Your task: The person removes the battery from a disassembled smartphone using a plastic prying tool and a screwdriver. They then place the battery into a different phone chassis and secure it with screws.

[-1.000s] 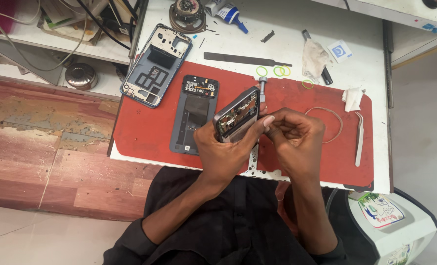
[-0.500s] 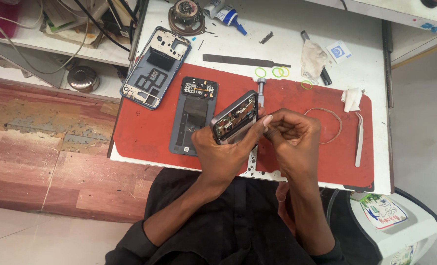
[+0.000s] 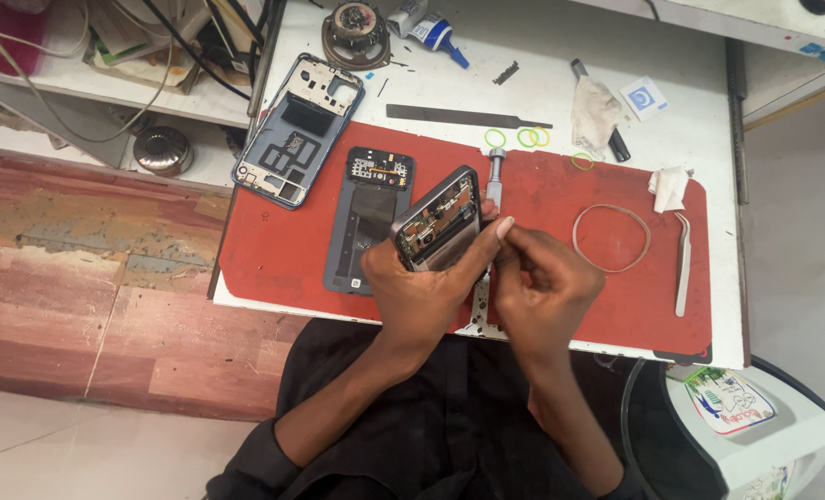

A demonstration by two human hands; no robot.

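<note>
Red matting (image 3: 283,250) is laid over the white bench (image 3: 699,37), and the work is carried out above its front edge. An opened phone body (image 3: 438,220), circuitry exposed, is held tilted in the left hand (image 3: 417,287), whose fingers are closed around its lower end. The right hand (image 3: 542,278) is closed just beside the phone's right edge, fingertips pinched together; whatever is pinched cannot be made out. A silver screwdriver (image 3: 494,171) is seen on the mat directly behind the hands, partly hidden by them. A dark back panel (image 3: 368,213) lies flat just left of the held phone, and a blue mid-frame (image 3: 298,130) rests further left, overhanging the mat's corner. A large rubber band (image 3: 611,238) and white tweezers (image 3: 682,264) are noted to the right, well apart from the hands.
</note>
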